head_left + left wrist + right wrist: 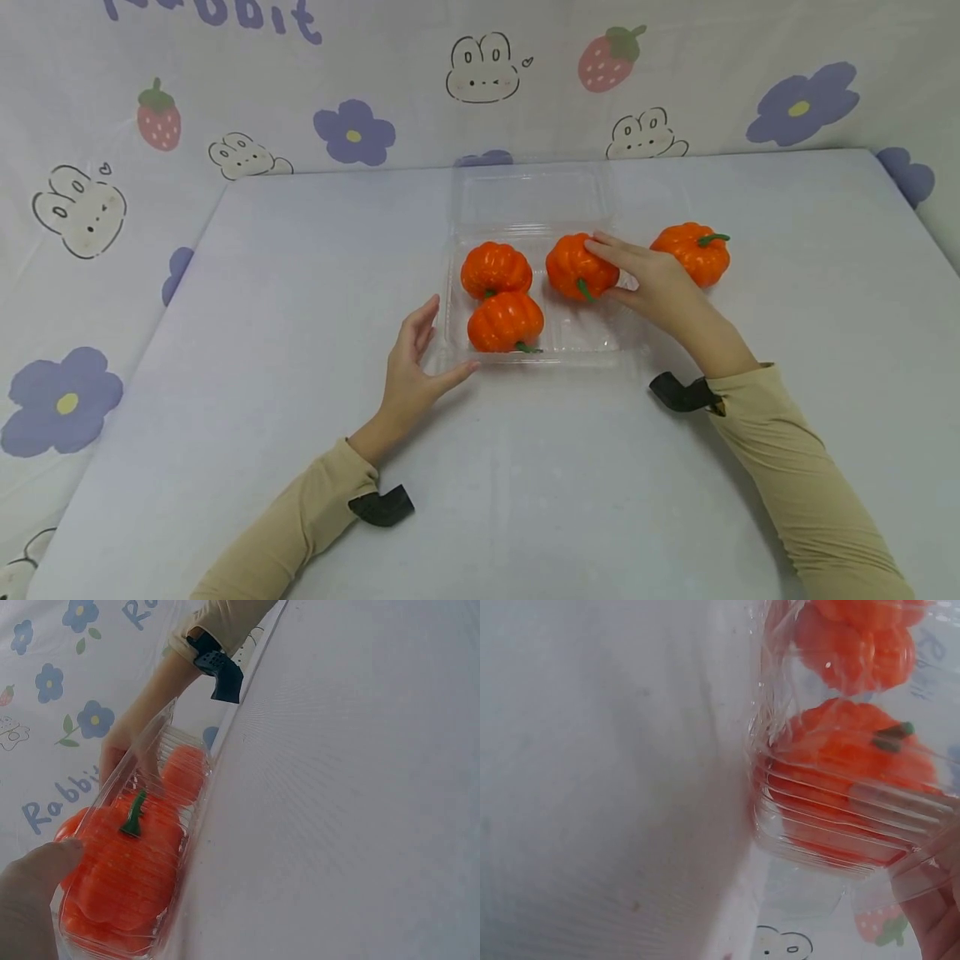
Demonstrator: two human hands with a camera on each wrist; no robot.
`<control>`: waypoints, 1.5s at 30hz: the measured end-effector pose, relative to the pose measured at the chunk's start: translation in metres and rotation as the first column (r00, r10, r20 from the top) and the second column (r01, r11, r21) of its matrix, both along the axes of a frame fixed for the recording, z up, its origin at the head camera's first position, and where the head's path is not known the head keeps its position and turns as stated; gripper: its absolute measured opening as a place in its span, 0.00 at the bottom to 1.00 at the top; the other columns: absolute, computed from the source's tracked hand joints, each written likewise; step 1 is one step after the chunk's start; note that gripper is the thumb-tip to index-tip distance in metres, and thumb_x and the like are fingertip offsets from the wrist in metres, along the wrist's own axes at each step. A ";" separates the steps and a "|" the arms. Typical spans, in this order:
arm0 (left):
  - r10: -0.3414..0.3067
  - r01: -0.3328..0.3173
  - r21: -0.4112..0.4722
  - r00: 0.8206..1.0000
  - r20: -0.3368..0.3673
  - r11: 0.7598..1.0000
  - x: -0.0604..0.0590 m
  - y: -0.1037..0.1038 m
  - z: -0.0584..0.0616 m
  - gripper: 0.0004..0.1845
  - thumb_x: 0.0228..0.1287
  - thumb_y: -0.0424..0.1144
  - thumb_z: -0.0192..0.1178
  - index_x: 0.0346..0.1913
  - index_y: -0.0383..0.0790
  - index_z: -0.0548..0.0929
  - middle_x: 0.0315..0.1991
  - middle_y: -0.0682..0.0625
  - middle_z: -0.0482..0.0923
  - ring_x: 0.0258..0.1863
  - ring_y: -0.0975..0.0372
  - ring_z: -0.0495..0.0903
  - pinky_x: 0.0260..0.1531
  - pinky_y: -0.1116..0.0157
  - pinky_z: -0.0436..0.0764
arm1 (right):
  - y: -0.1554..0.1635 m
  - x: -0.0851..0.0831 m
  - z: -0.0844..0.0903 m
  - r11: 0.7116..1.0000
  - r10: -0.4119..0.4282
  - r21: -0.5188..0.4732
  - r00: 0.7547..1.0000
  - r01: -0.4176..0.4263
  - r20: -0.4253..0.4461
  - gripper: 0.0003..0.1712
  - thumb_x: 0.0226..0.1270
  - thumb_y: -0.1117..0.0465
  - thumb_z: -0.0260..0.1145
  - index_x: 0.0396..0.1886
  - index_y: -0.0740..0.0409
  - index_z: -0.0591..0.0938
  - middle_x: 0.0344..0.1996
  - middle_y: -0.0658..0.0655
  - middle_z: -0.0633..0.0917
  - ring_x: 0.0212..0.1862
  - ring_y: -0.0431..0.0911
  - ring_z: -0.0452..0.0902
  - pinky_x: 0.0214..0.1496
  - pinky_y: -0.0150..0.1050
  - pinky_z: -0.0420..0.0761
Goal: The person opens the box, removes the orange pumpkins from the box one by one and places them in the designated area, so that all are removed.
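Note:
A clear plastic tray [592,337] with its lid folded open behind it lies mid-table. Two orange pumpkins [496,268] [506,322] sit in its left half. My right hand [619,272] grips a third pumpkin [572,265] in the tray's far right part, fingers over the top and thumb underneath. My left hand [438,342] rests with straight fingers against the tray's front left corner. In the left wrist view a pumpkin [120,877] shows through the tray wall [187,847]. The right wrist view shows the gripped pumpkin [832,757] behind ribbed plastic [795,825].
A fourth orange pumpkin [692,250] with a green stem lies on the table just right of the tray, behind my right hand. The pale table [300,275] runs back to a cloth backdrop printed with rabbits, strawberries and flowers.

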State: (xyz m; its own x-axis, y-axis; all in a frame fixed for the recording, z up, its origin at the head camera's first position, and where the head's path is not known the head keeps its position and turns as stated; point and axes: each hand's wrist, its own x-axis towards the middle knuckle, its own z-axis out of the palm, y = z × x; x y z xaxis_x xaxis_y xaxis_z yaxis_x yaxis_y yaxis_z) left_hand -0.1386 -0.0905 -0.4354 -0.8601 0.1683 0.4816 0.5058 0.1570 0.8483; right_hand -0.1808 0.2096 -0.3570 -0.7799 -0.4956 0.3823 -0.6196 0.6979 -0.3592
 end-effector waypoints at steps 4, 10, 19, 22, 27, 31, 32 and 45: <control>0.001 -0.001 -0.005 1.000 0.001 1.000 0.000 0.000 0.001 0.44 0.27 0.37 0.68 0.54 0.40 0.56 0.54 0.50 0.55 0.53 0.60 0.54 0.46 0.56 0.57 | 0.000 0.000 0.001 1.000 -0.012 0.014 1.000 0.012 -0.028 0.37 0.33 0.66 0.67 0.50 0.55 0.67 0.50 0.53 0.66 0.50 0.46 0.61 0.45 0.39 0.65; -0.014 0.014 -0.001 1.000 -0.013 1.000 0.006 0.000 0.012 0.41 0.31 0.36 0.66 0.53 0.36 0.57 0.54 0.48 0.55 0.52 0.58 0.55 0.46 0.57 0.58 | 0.001 0.001 0.002 0.996 -0.068 0.051 0.997 0.070 -0.035 0.36 0.34 0.58 0.68 0.49 0.55 0.68 0.48 0.54 0.68 0.48 0.48 0.62 0.44 0.42 0.65; -0.021 0.021 0.008 1.000 -0.009 1.000 0.008 0.001 0.019 0.39 0.32 0.35 0.65 0.53 0.34 0.58 0.54 0.45 0.57 0.52 0.57 0.55 0.47 0.59 0.58 | 0.001 -0.001 -0.001 0.983 -0.021 -0.183 1.000 0.017 -0.020 0.35 0.29 0.60 0.70 0.45 0.62 0.70 0.44 0.55 0.69 0.47 0.46 0.63 0.43 0.38 0.67; -0.019 0.019 0.004 1.000 0.000 1.000 0.007 0.001 0.017 0.39 0.32 0.36 0.65 0.53 0.35 0.58 0.54 0.46 0.57 0.52 0.58 0.55 0.46 0.58 0.58 | 0.001 0.000 0.001 0.965 -0.005 -0.262 1.000 0.008 0.015 0.36 0.29 0.63 0.70 0.45 0.64 0.69 0.48 0.54 0.67 0.49 0.43 0.60 0.43 0.35 0.67; -0.018 0.018 0.007 1.000 -0.017 1.000 0.008 0.001 0.018 0.39 0.32 0.36 0.66 0.52 0.34 0.58 0.54 0.46 0.57 0.52 0.57 0.55 0.47 0.58 0.58 | -0.002 0.007 0.012 0.919 0.038 -0.394 0.991 0.016 0.128 0.35 0.31 0.67 0.69 0.45 0.66 0.67 0.49 0.54 0.67 0.50 0.41 0.60 0.43 0.34 0.66; -0.012 0.012 -0.002 1.000 -0.026 1.000 0.009 0.001 0.020 0.40 0.31 0.34 0.66 0.52 0.33 0.58 0.53 0.45 0.57 0.52 0.56 0.55 0.46 0.58 0.58 | -0.005 0.014 0.023 0.862 0.058 -0.500 0.965 0.079 0.254 0.34 0.32 0.71 0.67 0.46 0.68 0.66 0.47 0.58 0.69 0.47 0.45 0.64 0.42 0.37 0.67; -0.015 0.015 0.001 0.999 -0.033 1.000 0.008 0.001 0.020 0.40 0.31 0.34 0.66 0.52 0.32 0.58 0.53 0.44 0.57 0.52 0.56 0.55 0.47 0.60 0.58 | -0.005 0.015 0.026 0.849 0.058 -0.518 0.957 0.102 0.284 0.33 0.32 0.71 0.67 0.45 0.68 0.66 0.46 0.58 0.69 0.46 0.45 0.65 0.42 0.37 0.67; -0.017 0.018 0.007 0.999 -0.044 1.000 0.009 0.002 0.023 0.39 0.30 0.30 0.65 0.52 0.33 0.58 0.53 0.45 0.57 0.52 0.56 0.55 0.47 0.60 0.58 | 0.035 -0.026 -0.039 0.731 0.005 -0.622 0.910 0.280 0.415 0.29 0.34 0.67 0.67 0.43 0.58 0.71 0.41 0.56 0.73 0.40 0.46 0.70 0.36 0.33 0.71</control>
